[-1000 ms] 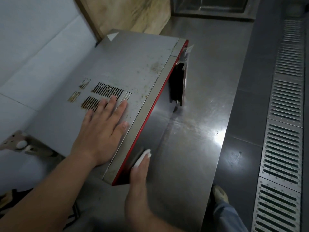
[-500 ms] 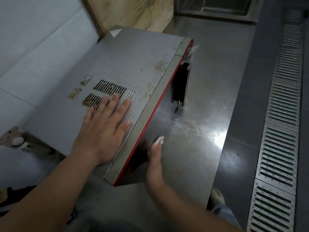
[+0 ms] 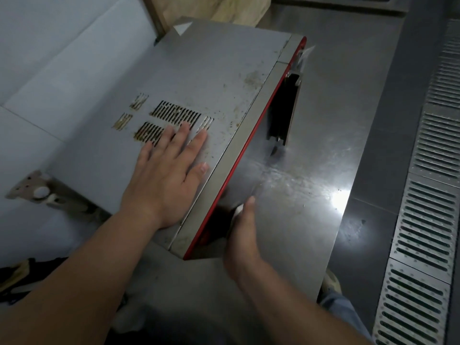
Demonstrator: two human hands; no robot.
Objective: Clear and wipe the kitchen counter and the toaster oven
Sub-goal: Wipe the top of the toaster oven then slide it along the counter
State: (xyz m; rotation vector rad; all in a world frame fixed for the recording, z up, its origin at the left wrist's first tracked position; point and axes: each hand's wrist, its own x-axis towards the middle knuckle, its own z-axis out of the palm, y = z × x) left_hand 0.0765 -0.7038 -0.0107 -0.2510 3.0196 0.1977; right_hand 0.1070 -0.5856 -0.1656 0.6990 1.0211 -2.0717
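A grey toaster oven (image 3: 209, 78) with a red front rim stands on the steel counter (image 3: 318, 150), its stained top and vent slots facing me. My left hand (image 3: 165, 178) lies flat on the oven's top beside the vents, fingers straight. My right hand (image 3: 242, 235) presses a small white cloth (image 3: 238, 210) against the oven's dark front face near its lower near corner. Only a sliver of the cloth shows past my fingers. The black door handle (image 3: 283, 110) sticks out further along the front.
A wooden board (image 3: 211, 8) leans behind the oven. White wall tiles (image 3: 49, 70) run along the left with a metal bracket (image 3: 37, 190). A slotted floor drain grate (image 3: 428, 195) lies to the right, past the counter's edge. My shoe (image 3: 331, 282) shows below.
My right hand with the cloth slid along the oven's front face, away from me and then back toward the near corner. My left hand stayed flat on the top.
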